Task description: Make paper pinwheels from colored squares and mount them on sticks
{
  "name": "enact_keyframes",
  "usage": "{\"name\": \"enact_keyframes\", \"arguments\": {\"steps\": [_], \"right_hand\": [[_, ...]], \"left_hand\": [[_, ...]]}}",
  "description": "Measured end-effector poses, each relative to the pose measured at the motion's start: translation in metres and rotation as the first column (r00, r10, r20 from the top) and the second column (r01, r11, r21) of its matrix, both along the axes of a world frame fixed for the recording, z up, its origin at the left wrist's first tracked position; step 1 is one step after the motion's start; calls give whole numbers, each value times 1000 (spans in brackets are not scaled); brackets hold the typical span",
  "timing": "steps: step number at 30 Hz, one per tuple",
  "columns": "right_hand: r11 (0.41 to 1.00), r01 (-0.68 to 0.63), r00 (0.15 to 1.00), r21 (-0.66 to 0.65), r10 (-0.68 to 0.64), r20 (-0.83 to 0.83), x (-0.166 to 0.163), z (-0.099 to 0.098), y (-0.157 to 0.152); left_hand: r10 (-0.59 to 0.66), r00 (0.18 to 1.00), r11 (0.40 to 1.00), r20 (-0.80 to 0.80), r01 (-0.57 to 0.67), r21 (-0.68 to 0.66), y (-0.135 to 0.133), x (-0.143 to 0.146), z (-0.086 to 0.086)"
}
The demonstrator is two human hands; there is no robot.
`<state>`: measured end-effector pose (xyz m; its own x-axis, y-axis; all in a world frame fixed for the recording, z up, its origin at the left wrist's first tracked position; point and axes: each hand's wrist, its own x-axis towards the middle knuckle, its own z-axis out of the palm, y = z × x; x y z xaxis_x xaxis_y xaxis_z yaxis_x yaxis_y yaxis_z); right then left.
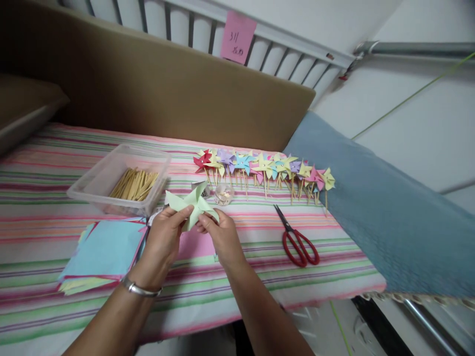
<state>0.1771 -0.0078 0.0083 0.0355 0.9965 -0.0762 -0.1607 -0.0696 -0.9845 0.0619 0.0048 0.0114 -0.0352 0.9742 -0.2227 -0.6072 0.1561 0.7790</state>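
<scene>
Pinwheel (193, 200), green, is held above the surface (208, 296), pinched between the fingers of both left hand (165, 235) and right hand (223, 238). Folding seems the step in hand; the next move likely calls for keeping its points gathered.

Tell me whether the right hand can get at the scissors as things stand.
Probably yes: only tablecloth lies between the right hand and the scissors, though its fingers hold the green pinwheel.

In front of you, one pink note (237, 35) on the white slatted frame (202, 33): handwritten "31" plus a slanted stroke, maybe another 1; second line you can't make out.
</scene>
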Motion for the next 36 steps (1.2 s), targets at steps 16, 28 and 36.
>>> {"name": "enact_keyframes", "arguments": {"steps": [16,28,36], "right_hand": [[999,52,966,-15,-46,253,6,-25,5],[965,-214,574,149,1,819,-17,-8,48],[897,-420,73,-140,187,980,-70,-5,99]], "left_hand": [[609,748,751,263,-650,111,13,-102,47],[577,689,760,439,-650,21,8,-130,49],[527,722,793,448,-607,45,8,-136,49]]}}
